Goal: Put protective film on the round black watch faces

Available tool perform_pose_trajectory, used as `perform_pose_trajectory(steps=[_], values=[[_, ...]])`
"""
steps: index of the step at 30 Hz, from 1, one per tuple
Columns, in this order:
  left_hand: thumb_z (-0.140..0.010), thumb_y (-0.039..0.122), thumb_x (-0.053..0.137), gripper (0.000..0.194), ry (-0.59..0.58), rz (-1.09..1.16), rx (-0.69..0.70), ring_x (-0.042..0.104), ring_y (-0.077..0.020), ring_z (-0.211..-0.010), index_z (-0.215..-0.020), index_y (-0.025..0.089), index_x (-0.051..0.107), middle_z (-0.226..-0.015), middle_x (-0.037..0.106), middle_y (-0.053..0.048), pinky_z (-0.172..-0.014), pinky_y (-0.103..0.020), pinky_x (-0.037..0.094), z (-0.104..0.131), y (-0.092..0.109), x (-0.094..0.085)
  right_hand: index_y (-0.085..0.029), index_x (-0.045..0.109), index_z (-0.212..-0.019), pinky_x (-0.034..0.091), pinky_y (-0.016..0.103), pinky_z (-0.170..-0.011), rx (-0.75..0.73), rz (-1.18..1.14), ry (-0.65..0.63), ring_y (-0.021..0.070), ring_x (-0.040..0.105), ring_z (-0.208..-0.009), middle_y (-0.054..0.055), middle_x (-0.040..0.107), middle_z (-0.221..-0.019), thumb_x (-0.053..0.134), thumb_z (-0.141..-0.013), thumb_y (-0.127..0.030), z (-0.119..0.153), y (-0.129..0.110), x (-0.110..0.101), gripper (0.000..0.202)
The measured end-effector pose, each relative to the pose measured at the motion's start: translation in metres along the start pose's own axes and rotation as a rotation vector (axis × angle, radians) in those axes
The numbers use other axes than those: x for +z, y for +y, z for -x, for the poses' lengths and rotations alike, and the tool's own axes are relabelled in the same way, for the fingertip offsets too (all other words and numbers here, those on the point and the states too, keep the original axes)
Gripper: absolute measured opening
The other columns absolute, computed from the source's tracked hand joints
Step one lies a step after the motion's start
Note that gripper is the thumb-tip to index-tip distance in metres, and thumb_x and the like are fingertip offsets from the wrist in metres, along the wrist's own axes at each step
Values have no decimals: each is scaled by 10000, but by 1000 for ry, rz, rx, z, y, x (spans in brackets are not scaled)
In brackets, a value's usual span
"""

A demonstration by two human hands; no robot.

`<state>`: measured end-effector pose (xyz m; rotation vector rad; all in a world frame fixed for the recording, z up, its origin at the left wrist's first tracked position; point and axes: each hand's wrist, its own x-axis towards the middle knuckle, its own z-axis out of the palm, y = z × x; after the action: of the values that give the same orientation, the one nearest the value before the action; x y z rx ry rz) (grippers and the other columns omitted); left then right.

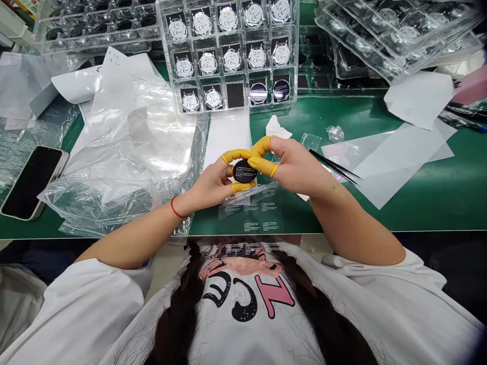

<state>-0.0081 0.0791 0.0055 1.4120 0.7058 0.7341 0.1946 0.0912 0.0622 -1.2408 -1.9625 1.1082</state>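
A round watch (pixel 245 172), its dark face printed with small white lines of text, is held between my two hands above the bench. My left hand (pixel 215 182) is closed around its left and lower edge, with yellow finger cots on the fingers. From the upper right, the yellow-covered thumb and forefinger of my right hand (pixel 283 159) pinch at its rim. Below the hands lies a clear film sheet (pixel 253 218) printed with repeated white text. Beyond them is a clear plastic tray (pixel 232 37) of watches with white CE stickers; one front-row compartment holds no watch.
Black tweezers (pixel 335 166) lie right of my right hand, near translucent sheets (pixel 391 172). Crumpled plastic bags (pixel 125 172) and a phone (pixel 32 182) are at left. More trays (pixel 399 35) are stacked at the back right. A white paper scrap (pixel 277 128) lies behind my hands.
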Motion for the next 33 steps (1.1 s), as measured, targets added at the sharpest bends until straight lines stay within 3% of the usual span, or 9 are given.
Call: perform_pose_trajectory(steps=[12, 33], values=[[-816, 292, 743, 579, 19, -16, -21, 713, -137, -788, -1289, 223, 416, -956, 735, -52, -515, -173, 490, 0, 2, 2, -183, 645, -811, 463, 371, -795, -22, 85, 49, 182, 582, -845, 41, 687, -887, 611, -846, -293, 1, 1, 2, 120], [-806, 323, 762, 588, 38, -28, -62, 674, -111, -670, -1298, 252, 448, -881, 707, -14, -501, -188, 502, 1, 4, 0, -191, 634, -826, 443, 405, -857, -69, 115, 67, 197, 582, -884, 41, 688, -902, 583, -842, -242, 2, 0, 4, 74]])
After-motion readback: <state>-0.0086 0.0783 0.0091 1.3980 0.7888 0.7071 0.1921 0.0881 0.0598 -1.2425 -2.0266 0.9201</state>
